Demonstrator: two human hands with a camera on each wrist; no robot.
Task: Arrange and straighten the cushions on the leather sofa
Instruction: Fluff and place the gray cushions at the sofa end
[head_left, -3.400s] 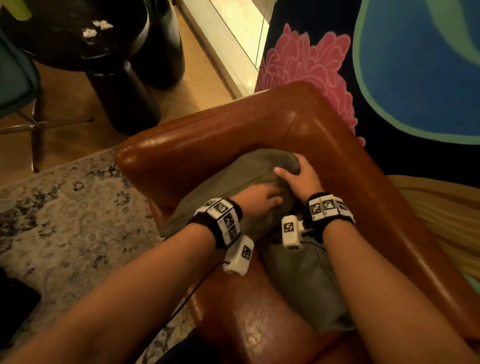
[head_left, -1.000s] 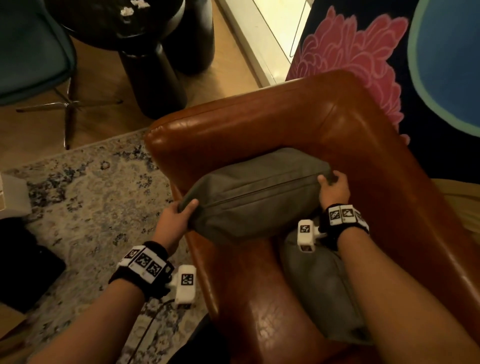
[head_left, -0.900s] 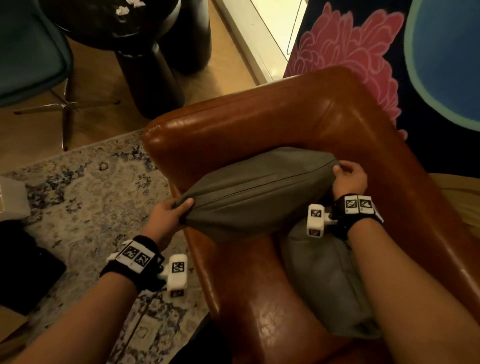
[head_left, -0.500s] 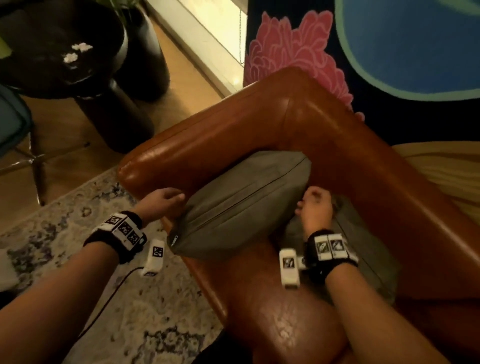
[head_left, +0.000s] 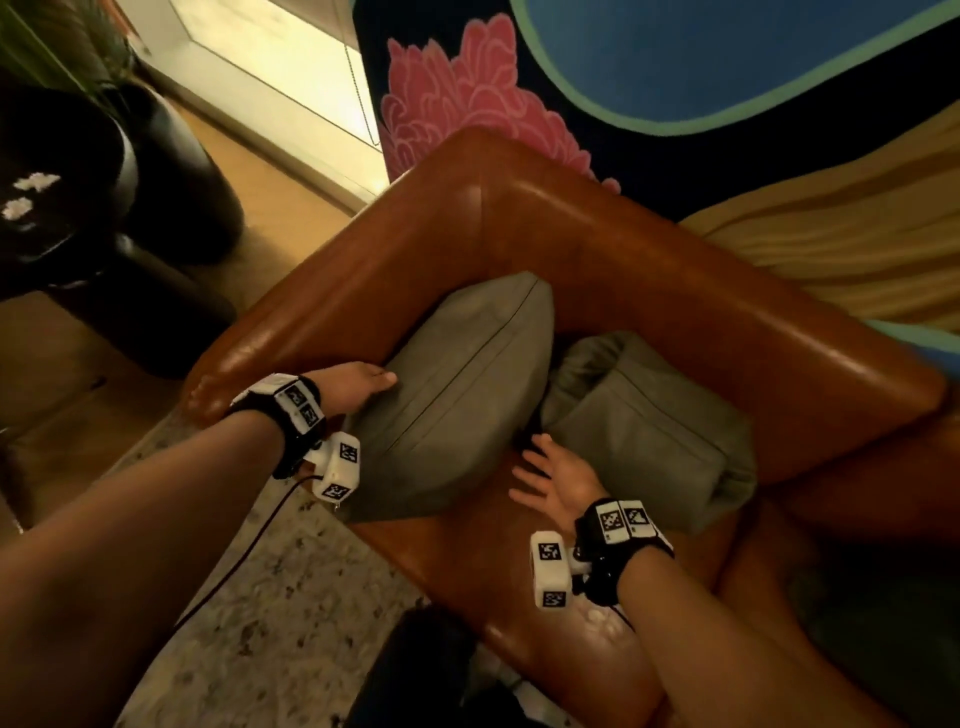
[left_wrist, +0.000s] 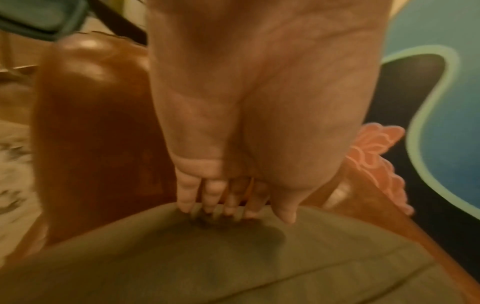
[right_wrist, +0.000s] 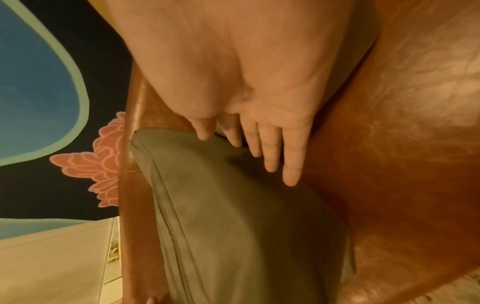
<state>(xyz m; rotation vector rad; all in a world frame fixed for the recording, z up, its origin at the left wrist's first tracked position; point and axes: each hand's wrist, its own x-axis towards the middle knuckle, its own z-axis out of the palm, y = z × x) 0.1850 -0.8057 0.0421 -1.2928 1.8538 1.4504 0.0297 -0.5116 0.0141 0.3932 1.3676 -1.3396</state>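
At the far left of the head view stand a dark round table (head_left: 57, 208) and a dark pot (head_left: 176, 171) on the wood floor, with a patterned rug (head_left: 291, 613) below; the brown leather sofa (head_left: 649, 270) fills the middle, its armrest running from lower left up to the back corner. The left hand (head_left: 358, 387) lies against the armrest-side edge of the first grey-green cushion (head_left: 457, 395); the left wrist view shows straight fingers (left_wrist: 210, 195) pressing their tips into the fabric, nothing clasped. That cushion stands on edge against the armrest, its long axis and seam running from the seat front up toward the back corner. The right hand (head_left: 553, 480) hovers over the seat between the two cushions, fingers spread and relaxed, holding nothing; the right wrist view shows its fingers (right_wrist: 270, 152) just at the cushion's face, though whether they touch is unclear. The second cushion (head_left: 644, 436) lies slumped against the backrest, its long axis along the back. Behind the sofa hangs a dark cloth with a pink flower (head_left: 467, 104). Only the head view shows the second cushion; only the wrist views show the fingertips.
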